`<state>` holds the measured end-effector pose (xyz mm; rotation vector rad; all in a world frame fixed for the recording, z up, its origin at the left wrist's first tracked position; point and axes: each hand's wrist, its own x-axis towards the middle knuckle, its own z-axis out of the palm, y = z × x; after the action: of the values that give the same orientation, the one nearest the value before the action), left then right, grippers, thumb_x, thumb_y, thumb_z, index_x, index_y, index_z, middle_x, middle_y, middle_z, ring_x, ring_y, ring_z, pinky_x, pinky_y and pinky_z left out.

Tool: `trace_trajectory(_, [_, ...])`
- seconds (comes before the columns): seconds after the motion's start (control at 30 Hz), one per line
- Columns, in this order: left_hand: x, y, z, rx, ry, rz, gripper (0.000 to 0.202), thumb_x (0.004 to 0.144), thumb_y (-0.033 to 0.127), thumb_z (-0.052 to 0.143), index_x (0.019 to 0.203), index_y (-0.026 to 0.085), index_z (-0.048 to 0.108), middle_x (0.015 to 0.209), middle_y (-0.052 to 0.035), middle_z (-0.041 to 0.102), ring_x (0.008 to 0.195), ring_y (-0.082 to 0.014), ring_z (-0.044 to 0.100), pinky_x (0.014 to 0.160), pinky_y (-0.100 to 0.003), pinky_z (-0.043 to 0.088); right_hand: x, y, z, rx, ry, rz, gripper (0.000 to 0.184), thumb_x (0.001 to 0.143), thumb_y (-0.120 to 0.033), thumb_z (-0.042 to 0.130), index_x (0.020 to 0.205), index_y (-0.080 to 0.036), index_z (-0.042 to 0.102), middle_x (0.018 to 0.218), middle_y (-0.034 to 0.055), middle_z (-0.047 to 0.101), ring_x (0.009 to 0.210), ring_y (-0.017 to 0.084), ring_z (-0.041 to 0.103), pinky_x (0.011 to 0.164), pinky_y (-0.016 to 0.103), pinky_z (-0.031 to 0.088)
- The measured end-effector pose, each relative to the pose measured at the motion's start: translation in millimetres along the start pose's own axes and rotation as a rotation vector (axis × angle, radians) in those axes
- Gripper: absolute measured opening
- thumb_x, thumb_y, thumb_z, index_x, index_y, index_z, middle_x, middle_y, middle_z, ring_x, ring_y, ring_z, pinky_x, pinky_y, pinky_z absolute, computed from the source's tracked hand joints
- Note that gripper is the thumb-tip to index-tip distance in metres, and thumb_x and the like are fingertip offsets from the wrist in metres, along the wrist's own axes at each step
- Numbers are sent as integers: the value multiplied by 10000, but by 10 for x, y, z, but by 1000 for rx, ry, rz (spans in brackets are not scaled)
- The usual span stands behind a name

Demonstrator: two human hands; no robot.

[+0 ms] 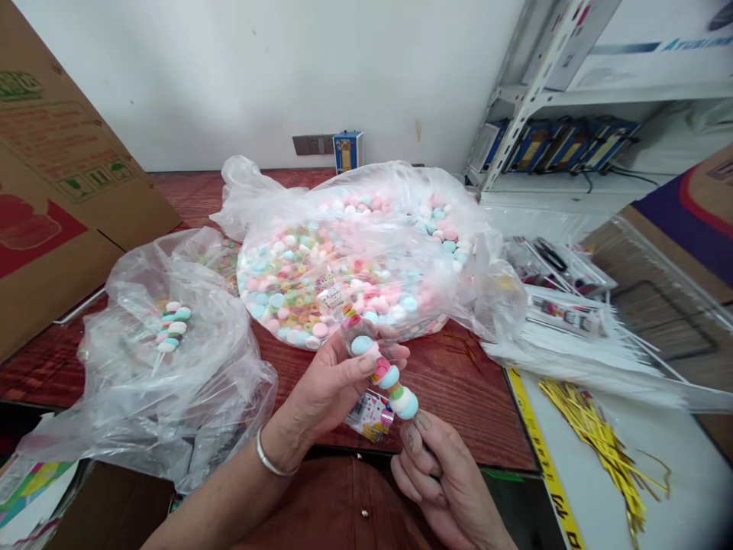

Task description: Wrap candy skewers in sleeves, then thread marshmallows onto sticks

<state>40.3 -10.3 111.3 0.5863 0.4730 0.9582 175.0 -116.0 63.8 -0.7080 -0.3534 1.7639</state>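
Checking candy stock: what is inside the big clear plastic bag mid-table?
Pink, white and pale blue candies and smaller ring-shaped candies show through the clear plastic bag. Candies lying deeper are covered, and whitish folds hide some.

The only view looked from the wearer's head — forward and down, close above the left hand point(327, 380) and right hand point(440, 467) — toward the wall point(286, 76).

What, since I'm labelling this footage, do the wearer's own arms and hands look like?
The left hand is ungloved, with a slim, smooth, silver-coloured rounded bangle, apparently metal, at its wrist. The right hand is ungloved too, its fingers smudged. No sleeve shows on either arm.
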Motion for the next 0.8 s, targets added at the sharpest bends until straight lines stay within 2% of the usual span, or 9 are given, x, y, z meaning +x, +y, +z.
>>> trace_trajectory(0.1, [38, 47, 51, -57, 71, -30, 181, 808, 308, 763, 874, 155, 693, 958, -63, 725, 824, -211, 737, 868, -371, 571, 17, -8, 9, -153, 15, -44, 343, 945, -460, 592, 738, -187, 570, 513, -128, 221, 397, 33, 130, 435, 195, 250])
trace_trajectory(0.17, [75, 41, 105, -107, 190, -16, 188, 848, 320, 720, 806, 146, 664, 835, -36, 701, 750, -180, 722, 886, -393, 570, 17, -27, 7, -437, 62, -159, 336, 964, -462, 554, 764, -192, 577, 521, -102, 299, 434, 60, 243, 467, 208, 291])
trace_trajectory(0.23, [110, 20, 161, -181, 307, 9, 184, 862, 299, 703, 779, 150, 634, 762, -11, 666, 710, -158, 698, 904, -418, 569, 17, -60, -4, -860, 141, -384, 285, 981, -384, 534, 776, -195, 590, 582, -47, 455, 511, 93, 403, 510, 224, 343])
trace_trajectory(0.3, [135, -8, 207, -254, 385, 16, 173, 874, 291, 691, 794, 155, 621, 743, -2, 646, 694, -145, 678, 903, -424, 573, 25, -95, -18, -1284, 220, -698, 161, 969, -246, 545, 838, -195, 626, 674, -5, 569, 593, 118, 510, 562, 236, 386])
trace_trajectory(0.37, [150, -39, 235, -295, 410, 7, 166, 889, 301, 675, 832, 156, 619, 752, -6, 642, 682, -135, 663, 880, -410, 582, 41, -116, -29, -1567, 265, -975, 101, 942, -139, 555, 938, -189, 643, 704, 8, 605, 615, 132, 541, 598, 250, 407])
trace_trajectory(0.4, [154, -55, 242, -309, 409, 1, 167, 893, 306, 671, 847, 155, 616, 755, -8, 638, 677, -132, 656, 868, -399, 584, 50, -119, -33, -1654, 278, -1067, 113, 932, -108, 560, 967, -182, 639, 699, 10, 604, 615, 137, 541, 606, 258, 411])
trace_trajectory(0.47, [162, -81, 245, -332, 400, -7, 180, 902, 324, 660, 862, 156, 609, 751, -8, 627, 673, -129, 646, 849, -382, 586, 67, -110, -35, -1750, 302, -1159, 123, 925, -84, 571, 994, -168, 629, 694, 18, 599, 620, 149, 537, 614, 275, 414])
trace_trajectory(0.57, [176, -96, 238, -358, 410, -23, 233, 935, 368, 602, 850, 152, 598, 739, -14, 615, 676, -137, 644, 822, -365, 586, 86, -79, -29, -1783, 308, -1212, 148, 912, -61, 589, 1024, -154, 617, 703, 31, 610, 631, 159, 541, 619, 289, 425])
trace_trajectory(0.8, [160, -167, 286, -321, 411, -24, 246, 943, 376, 583, 835, 156, 588, 751, -11, 602, 677, -135, 630, 779, -319, 568, 99, -61, -10, -1752, 312, -1230, 202, 876, -15, 612, 1009, -165, 638, 701, 27, 627, 654, 156, 554, 639, 288, 425])
